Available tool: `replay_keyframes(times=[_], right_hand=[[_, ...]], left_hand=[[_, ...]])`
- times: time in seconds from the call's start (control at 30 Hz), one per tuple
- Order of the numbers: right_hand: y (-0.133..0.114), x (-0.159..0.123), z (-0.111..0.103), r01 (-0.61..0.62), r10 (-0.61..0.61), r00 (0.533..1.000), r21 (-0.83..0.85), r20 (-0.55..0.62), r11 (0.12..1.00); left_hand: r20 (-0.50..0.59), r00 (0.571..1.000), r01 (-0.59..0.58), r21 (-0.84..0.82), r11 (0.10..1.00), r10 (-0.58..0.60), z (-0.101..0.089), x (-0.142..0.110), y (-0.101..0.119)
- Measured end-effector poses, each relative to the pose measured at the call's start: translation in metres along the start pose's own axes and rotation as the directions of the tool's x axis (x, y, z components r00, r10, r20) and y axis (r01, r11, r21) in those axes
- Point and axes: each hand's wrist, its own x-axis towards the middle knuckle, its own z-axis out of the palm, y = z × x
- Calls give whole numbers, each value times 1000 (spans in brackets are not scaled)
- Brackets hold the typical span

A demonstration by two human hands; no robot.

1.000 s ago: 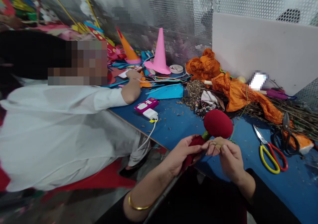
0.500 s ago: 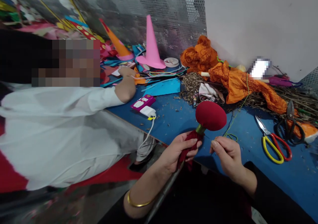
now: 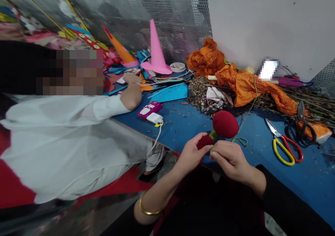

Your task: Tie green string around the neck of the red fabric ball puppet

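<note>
A stuffed red cloth ball [image 3: 225, 124] stands tilted up and to the right over the table's near edge. Green thread [image 3: 213, 135] is wound around its neck, and gathered red cloth [image 3: 204, 142] hangs below. My left hand [image 3: 192, 152] is closed around that gathered cloth just under the neck. Close beside it, my right hand [image 3: 232, 161] is in a pinch, its fingertips at the left thumb tip. What those fingertips hold, if anything, is too small to make out. Loose green thread [image 3: 240, 140] lies on the table behind my right hand.
Scissors with yellow and red handles [image 3: 284, 147] and black scissors [image 3: 300, 124] lie at right. Orange cloth [image 3: 243, 86] covers dry stalks at the back. A co-worker in a white shirt [image 3: 65, 138] leans in from the left, near a purple device [image 3: 149, 109] and pink cone hat [image 3: 157, 54].
My right hand has moved left, bringing its fingertips against my left thumb. The red ball has shifted slightly and turned more to the right. The whole view has shifted a little.
</note>
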Motion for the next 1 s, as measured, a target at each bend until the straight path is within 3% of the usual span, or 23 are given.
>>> replay_keyframes(times=[0.1, 0.2, 0.37, 0.53, 0.7, 0.77, 0.87, 1.0], right_hand=[[0, 5, -12, 14, -13, 1000, 51, -9, 999], [1, 8, -23, 12, -14, 998, -51, -53, 999], [4, 8, -29, 26, -31, 999, -164, -30, 986], [3, 8, -30, 16, -15, 1000, -69, 15, 998], [3, 9, -30, -8, 8, 999, -14, 48, 1000], [4, 9, -29, -78, 78, 997, -25, 10, 997], [6, 10, -28, -209, 208, 977, -23, -47, 978], [6, 10, -27, -300, 299, 954, -42, -32, 953]], left_hand=[[91, 990, -124, 207, 970, 107, -1, -1, -3], [167, 978, -185, 405, 895, 127, 2, -4, 1], [218, 965, -261, 708, 656, 149, 13, -13, 13], [250, 940, -333, 829, 450, 233, 19, -17, 14], [313, 888, -403, 882, 243, 337, 23, -22, 9], [341, 854, -409, 907, 102, 393, 26, -25, 6], [411, 754, -429, 899, -90, 512, 29, -29, 0], [480, 636, -485, 858, -170, 604, 29, -29, -9]])
